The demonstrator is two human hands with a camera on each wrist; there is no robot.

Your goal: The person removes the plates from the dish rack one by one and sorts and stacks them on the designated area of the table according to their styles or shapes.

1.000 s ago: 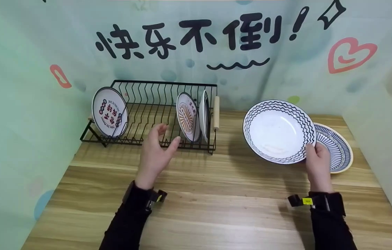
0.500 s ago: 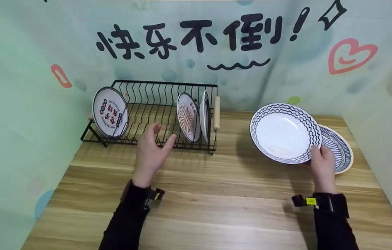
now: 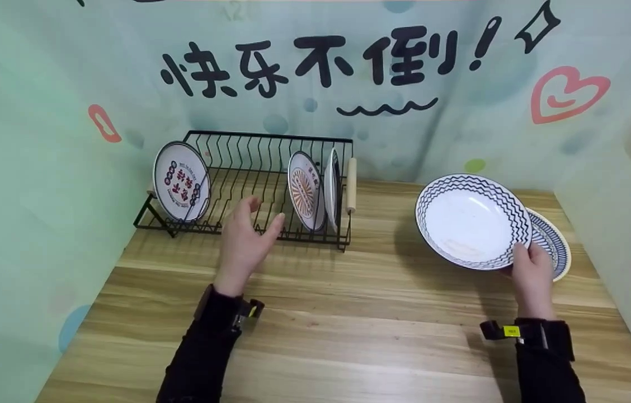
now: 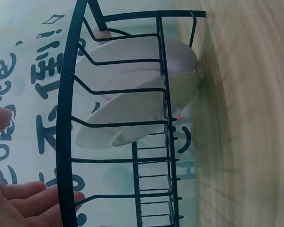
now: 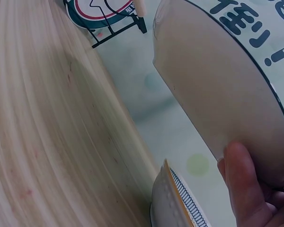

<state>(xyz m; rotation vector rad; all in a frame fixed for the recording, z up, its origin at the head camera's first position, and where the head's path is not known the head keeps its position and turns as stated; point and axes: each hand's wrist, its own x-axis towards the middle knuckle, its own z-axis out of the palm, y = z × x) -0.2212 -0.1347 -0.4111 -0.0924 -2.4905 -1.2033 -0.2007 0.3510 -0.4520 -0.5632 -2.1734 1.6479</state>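
Observation:
My right hand (image 3: 533,277) grips the right rim of a white plate (image 3: 469,224) with a black zigzag border, thumb on top and fingers underneath. The plate is raised and tilted, its pale underside showing in the right wrist view. Partly covered by it, a blue-patterned dish (image 3: 556,246) with a yellowish rim sits on the table. My left hand (image 3: 244,240) is held at the front of the black wire dish rack (image 3: 245,168), thumb and fingers spread apart with nothing between them. In the left wrist view its fingers (image 4: 35,201) are beside the rack's bar.
One plate with red characters (image 3: 181,182) leans at the rack's left end. Toward its right end stand an orange-patterned plate (image 3: 305,190) and another plate (image 3: 331,190) seen edge-on, beside a wooden handle (image 3: 352,184). A printed curtain (image 3: 394,140) closes off the back.
My right hand has carried the zigzag plate to the right and slightly toward me, covering more of the blue-patterned dish. My left hand has drifted slightly left.

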